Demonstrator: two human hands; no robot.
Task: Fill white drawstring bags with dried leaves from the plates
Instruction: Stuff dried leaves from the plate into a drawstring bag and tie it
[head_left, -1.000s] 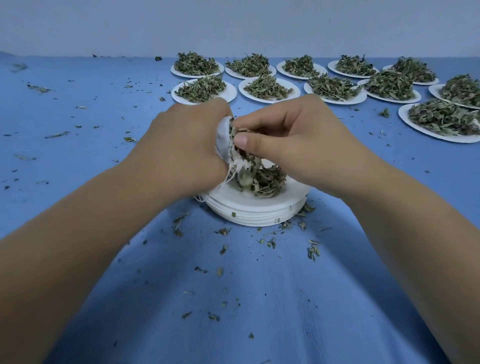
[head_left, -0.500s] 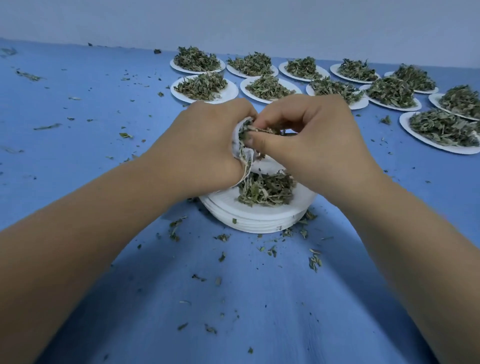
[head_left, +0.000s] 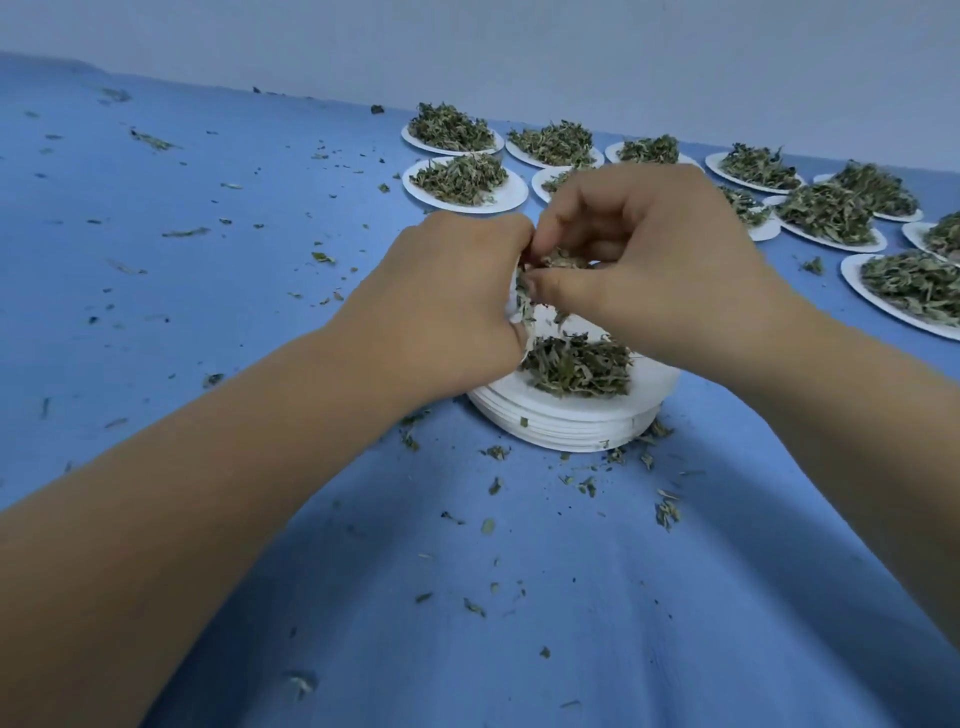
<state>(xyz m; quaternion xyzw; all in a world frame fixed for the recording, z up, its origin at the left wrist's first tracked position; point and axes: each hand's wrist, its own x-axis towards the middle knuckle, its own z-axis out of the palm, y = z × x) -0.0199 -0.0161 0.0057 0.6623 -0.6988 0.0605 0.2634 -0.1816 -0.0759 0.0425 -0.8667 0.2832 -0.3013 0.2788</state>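
My left hand grips a white drawstring bag, of which only a sliver shows past the fingers. My right hand pinches a tuft of dried leaves at the bag's mouth, thumb and fingers curled round them. Both hands hover just above a stack of white plates. A small pile of dried leaves lies on the top plate. A few leaves are dropping between the hands and the pile.
Several white plates heaped with dried leaves stand in rows at the back and right, one at the right edge. Leaf crumbs are scattered over the blue tablecloth. A pale wall rises behind the table.
Both hands have risen off the plate stack with the bag. The leaf pile on the top plate is now uncovered, and the camera has tilted so the table slopes.
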